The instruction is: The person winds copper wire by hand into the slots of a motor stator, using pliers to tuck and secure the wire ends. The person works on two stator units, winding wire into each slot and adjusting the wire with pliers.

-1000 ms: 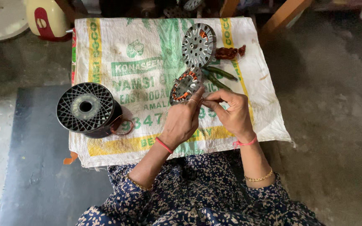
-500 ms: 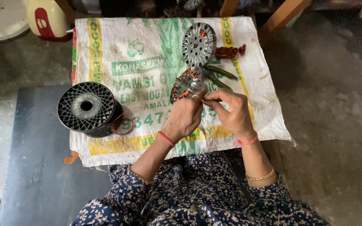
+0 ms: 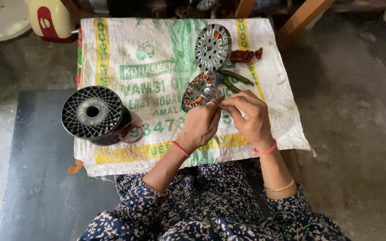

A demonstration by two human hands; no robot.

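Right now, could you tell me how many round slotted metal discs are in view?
2. One metal disc lies flat near the far edge of the printed sack. The other disc, with copper windings, is tilted at the left hand. None seems hidden.

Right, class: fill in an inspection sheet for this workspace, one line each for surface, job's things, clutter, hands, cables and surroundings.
Surface: small table covered by a printed woven sack, white with green and yellow bands.
Job's things: round metal stator with copper windings, touched by the left hand; a second slotted metal disc lies behind it.
Clutter: black wire spool at the left edge; green sleeves; reddish-brown bundle.
Hands: left hand and right hand meet fingertip to fingertip beside the stator; what they pinch is too small to tell.
Cables: thin copper coil beside the spool.
Surroundings: bare concrete floor, dark mat, wooden leg.
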